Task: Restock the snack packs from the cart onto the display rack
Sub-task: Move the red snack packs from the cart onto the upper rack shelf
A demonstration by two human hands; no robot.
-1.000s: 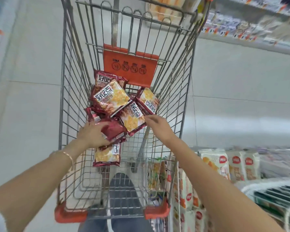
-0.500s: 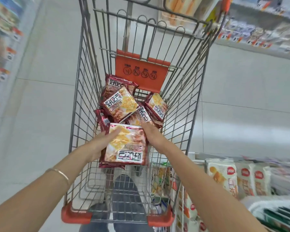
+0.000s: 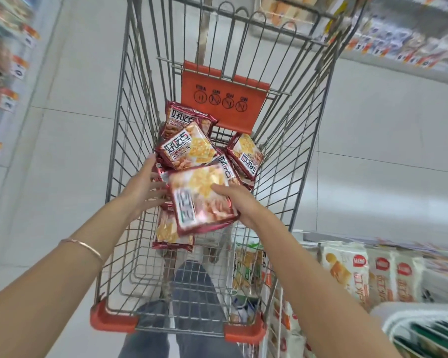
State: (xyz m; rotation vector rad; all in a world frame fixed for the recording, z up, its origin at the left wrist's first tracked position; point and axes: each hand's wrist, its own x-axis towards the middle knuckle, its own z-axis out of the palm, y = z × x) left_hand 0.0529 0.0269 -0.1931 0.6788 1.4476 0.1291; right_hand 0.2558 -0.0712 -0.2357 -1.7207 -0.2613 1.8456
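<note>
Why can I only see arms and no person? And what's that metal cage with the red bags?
The camera sits on the person's head and looks down, so you see only arms. The cage is a shopping cart in a shop aisle. Red snack packs lie piled in it. The right hand grips the lifted pack, thumb on top, above the pile. The left hand is open beside it, fingers spread. A display rack with white bags stands at the lower right.
</note>
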